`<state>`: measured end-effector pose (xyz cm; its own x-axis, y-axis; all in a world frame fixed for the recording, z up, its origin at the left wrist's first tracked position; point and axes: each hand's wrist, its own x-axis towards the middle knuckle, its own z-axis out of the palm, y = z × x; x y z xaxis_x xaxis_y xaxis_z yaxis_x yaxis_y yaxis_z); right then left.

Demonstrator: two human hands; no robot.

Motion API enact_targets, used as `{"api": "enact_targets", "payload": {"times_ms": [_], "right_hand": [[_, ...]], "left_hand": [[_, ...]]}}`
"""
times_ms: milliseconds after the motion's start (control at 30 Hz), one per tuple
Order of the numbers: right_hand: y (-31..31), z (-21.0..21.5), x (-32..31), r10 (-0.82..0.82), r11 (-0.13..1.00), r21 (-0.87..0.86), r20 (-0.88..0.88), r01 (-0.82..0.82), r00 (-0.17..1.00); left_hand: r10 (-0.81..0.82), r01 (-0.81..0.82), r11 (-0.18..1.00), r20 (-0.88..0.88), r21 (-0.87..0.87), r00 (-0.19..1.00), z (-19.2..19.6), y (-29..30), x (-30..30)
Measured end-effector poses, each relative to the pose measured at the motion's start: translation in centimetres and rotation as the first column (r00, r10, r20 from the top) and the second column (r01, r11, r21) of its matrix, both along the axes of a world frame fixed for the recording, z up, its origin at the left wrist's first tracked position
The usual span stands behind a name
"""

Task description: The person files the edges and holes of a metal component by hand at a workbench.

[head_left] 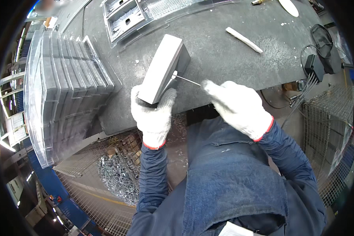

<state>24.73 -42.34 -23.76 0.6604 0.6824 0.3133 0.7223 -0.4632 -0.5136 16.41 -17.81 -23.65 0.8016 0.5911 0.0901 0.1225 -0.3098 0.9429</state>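
Observation:
My left hand, in a white knit glove with a red cuff, is closed around the lower end of a white rectangular block-shaped part. The part is tilted over the grey table, and its darker side faces right. In my right hand, gloved the same way, the fingers pinch a thin light rod. A small white tip on this rod meets the edge of the part's right side. Whether the tip belongs to the rod or to the part, I cannot tell.
Stacked clear plastic trays stand at the left of the grey table. Another tray with compartments lies at the back. A white stick and a black pouch with cables are farther right. Below the table, a wire basket holds metal rings.

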Motion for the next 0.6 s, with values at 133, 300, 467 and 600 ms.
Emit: {"api": "enact_targets", "payload": {"times_ms": [133, 300, 467, 600], "right_hand": [[2.6, 0.2, 0.5, -0.01, 0.995, -0.093, 0.107, 0.02, 0.994], [2.9, 1.5, -1.3, 0.002, 0.991, -0.132, 0.056, 0.006, 0.998], [5.1, 0.5, 0.4, -0.039, 0.997, -0.067, 0.014, 0.04, 0.999], [4.3, 1.5, -1.0, -0.036, 0.997, -0.064, -0.091, 0.03, 0.995]], "left_hand": [[-0.02, 0.024, 0.998, 0.088, -0.049, 0.996, -0.1, -0.3, 0.2], [0.002, 0.001, 0.999, 0.077, -0.047, 0.997, -0.4, -0.4, -0.1], [-0.005, 0.004, 1.0, 0.047, 0.002, 0.999, 0.4, -0.4, 0.4], [-0.017, 0.02, 0.999, 0.077, -0.044, 0.997, -0.3, 0.0, 0.0]]}}
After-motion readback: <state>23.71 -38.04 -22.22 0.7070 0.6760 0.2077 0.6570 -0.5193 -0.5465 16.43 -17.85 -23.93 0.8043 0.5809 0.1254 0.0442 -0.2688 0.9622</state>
